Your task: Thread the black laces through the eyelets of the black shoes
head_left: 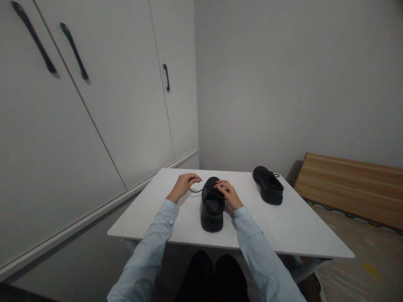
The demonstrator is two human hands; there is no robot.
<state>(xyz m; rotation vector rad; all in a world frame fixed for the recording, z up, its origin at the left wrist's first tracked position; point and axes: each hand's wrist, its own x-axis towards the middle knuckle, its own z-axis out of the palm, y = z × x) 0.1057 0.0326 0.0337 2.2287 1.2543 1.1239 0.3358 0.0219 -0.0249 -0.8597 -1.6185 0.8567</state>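
Observation:
A black lace-up shoe (212,209) stands on the white table (189,230), its heel toward me. Just left of its toe, my left hand (185,184) is closed, with a black lace (195,191) running from its fingers to the shoe. My right hand (229,193) touches the right side of the lacing with bent fingers; what they hold, if anything, is too small to make out. A second black shoe (271,188) with its laces on top rests near the table's back right corner.
White cabinet doors (126,105) with dark handles stand along the left. A grey wall (283,84) rises behind the table. At the right, a wooden board (349,184) lies beyond the table's edge, above the floor.

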